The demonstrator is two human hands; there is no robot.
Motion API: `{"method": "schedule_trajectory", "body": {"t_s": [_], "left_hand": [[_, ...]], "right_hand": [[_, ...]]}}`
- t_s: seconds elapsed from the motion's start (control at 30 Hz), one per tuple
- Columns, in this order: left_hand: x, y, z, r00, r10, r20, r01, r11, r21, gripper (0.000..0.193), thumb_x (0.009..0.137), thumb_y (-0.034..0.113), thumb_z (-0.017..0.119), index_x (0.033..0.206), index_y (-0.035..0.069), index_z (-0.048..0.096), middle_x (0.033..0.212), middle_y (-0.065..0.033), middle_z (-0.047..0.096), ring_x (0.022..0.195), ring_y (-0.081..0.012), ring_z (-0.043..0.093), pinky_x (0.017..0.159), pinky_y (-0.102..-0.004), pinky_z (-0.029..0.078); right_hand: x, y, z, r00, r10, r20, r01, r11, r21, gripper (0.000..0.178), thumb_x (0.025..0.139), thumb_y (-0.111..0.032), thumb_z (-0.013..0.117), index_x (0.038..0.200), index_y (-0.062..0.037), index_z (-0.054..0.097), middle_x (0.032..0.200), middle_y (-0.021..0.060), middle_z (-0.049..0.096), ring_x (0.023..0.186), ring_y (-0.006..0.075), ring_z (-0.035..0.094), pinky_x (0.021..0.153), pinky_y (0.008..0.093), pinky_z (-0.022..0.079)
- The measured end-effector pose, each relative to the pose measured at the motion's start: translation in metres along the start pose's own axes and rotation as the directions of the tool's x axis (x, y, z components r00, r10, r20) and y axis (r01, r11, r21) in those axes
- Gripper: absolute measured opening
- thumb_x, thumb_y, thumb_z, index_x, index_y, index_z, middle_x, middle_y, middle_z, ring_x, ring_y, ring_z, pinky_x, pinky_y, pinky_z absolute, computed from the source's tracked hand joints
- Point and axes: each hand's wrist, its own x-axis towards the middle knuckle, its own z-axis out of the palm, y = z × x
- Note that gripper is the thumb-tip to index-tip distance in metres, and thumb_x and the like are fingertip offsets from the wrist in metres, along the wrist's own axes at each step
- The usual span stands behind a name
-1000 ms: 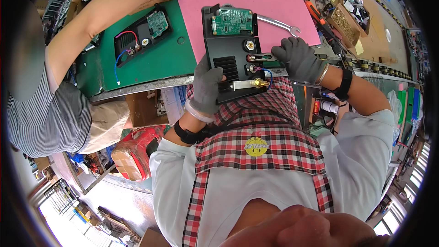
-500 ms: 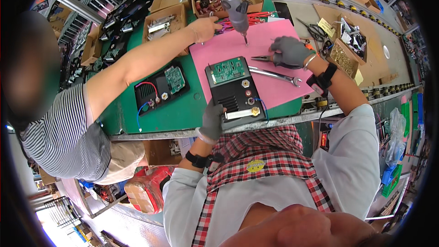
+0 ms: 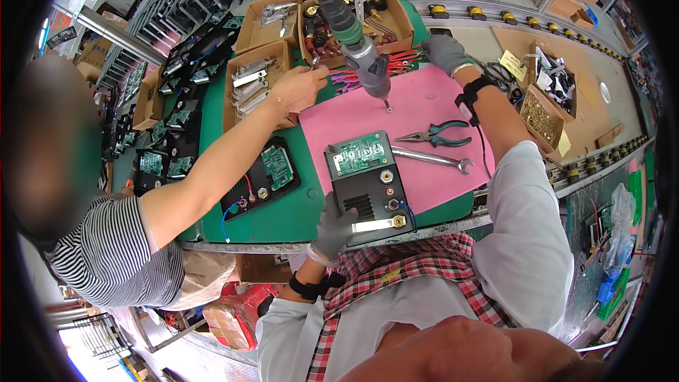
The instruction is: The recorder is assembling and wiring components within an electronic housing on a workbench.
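My left hand [image 3: 334, 230], in a grey glove, grips the left edge of a black panel [image 3: 346, 187]. A green circuit board [image 3: 359, 155] is on the panel's far part. A flat metal bar [image 3: 373, 226] lies across its near part, its right end at a brass fitting [image 3: 399, 221]. My gloved right hand [image 3: 445, 54] is at the pink sheet's far edge, beside the ends of red cables [image 3: 402, 61]; its fingertips are hidden. Pliers [image 3: 435, 134] and a wrench [image 3: 431, 157] lie right of the panel, untouched by either hand.
A power screwdriver [image 3: 368, 64] hangs over the pink sheet [image 3: 325, 117]. At left, a co-worker's arm [image 3: 212, 173] reaches over a second black panel [image 3: 258, 182] toward boxes of parts [image 3: 258, 81]. A box of brass screws [image 3: 541, 119] stands at right.
My right hand has let go of the pliers and moved away to the far edge of the pink sheet. The left hand stays at the panel. The co-worker's hand has drawn back from the cables.
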Motion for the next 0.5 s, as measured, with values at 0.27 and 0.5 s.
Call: {"method": "schedule_trajectory", "body": {"t_s": [0.27,0.5], "left_hand": [[-0.007,0.018,-0.012,0.934,0.351,0.069,-0.337,0.799,0.498,0.009,0.076,0.016,0.061,0.082,0.009,0.06,0.095,-0.0175,0.052,0.065,-0.0325,0.057,0.054,-0.0394,0.047],[-0.009,0.074,-0.039,0.848,0.525,-0.074,-0.361,0.674,0.644,0.023,0.071,0.009,0.059,0.094,0.006,0.058,0.094,-0.011,0.057,0.083,-0.0306,0.057,0.067,-0.0387,0.048]], "right_hand": [[-0.032,0.021,-0.055,0.968,-0.179,-0.175,0.191,0.98,0.053,0.023,0.08,-0.022,0.052,0.1,-0.0153,0.062,0.093,0.0119,0.062,0.085,0.0291,0.061,0.073,0.0397,0.049],[-0.113,0.061,-0.105,0.975,0.073,-0.212,0.146,0.51,0.848,0.021,0.079,-0.02,0.054,0.088,-0.0017,0.059,0.071,0.0043,0.058,0.06,0.0118,0.055,0.059,0.0261,0.046]]}}
